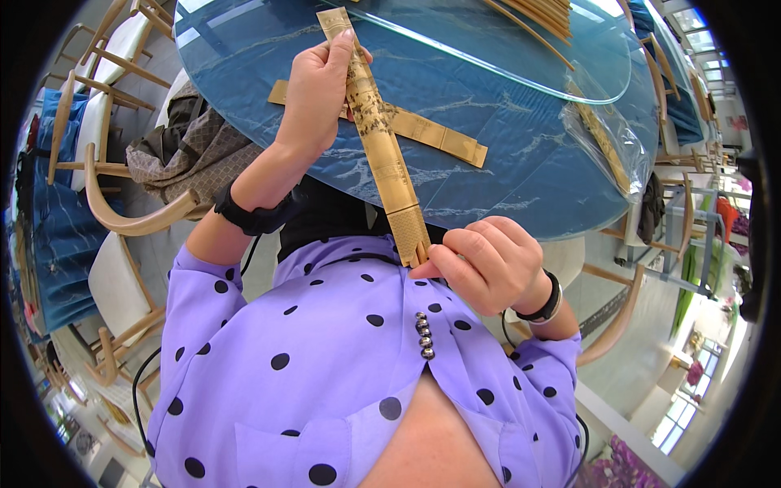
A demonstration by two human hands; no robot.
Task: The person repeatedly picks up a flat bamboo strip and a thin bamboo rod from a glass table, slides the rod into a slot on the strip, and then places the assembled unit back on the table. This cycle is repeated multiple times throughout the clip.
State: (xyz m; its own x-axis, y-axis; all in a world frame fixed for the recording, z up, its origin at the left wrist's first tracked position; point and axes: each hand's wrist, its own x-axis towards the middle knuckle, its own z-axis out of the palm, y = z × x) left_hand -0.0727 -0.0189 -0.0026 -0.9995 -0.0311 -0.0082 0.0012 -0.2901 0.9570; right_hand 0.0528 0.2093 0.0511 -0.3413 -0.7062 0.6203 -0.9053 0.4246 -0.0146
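Note:
A long, narrow gold paper sleeve (381, 154) with dark printed patterning runs slantwise from the table toward my chest. My left hand (316, 98) is closed around its far end, thumb on top. At the near end, my right hand (492, 264) pinches the corner beside the sleeve's opening, thumb and forefinger together. Whether anything is inside the sleeve cannot be seen. Beneath it, crossing the other way, another gold sleeve (439, 138) lies flat on the table, partly covered by my left hand and the held sleeve.
The round table (521, 187) has a blue marbled top, with a glass turntable (480, 69) on it. Several slim wooden chopsticks (541, 18) lie at the far side. A clear plastic bag (626, 154) with gold sleeves sits at right. A patterned bag (191, 150) rests on a chair at left.

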